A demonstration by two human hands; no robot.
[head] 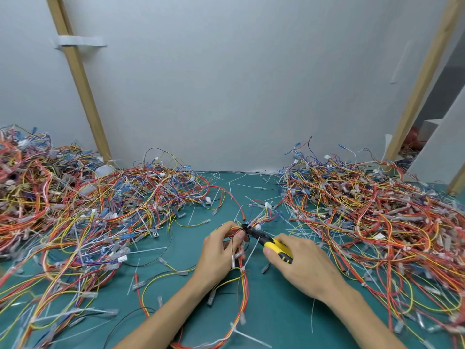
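My left hand [221, 250] grips a bundle of orange, yellow and black wires [242, 280] at the middle of the green table. My right hand [302, 265] holds yellow-handled cutters [270, 244], fingers curled round the handles. The black jaws of the cutters touch the bundle just above my left fingers, by a white cable tie. The bundle's free ends with white connectors [266, 206] fan out beyond the jaws. Its long tail runs down between my forearms toward the near edge.
A big tangle of coloured wire harnesses [83, 205] covers the left of the green table [276, 311]; another pile [377, 210] fills the right. Cut white cable ties [249, 337] and loose wires lie scattered about. A grey wall with wooden battens [78, 79] stands behind.
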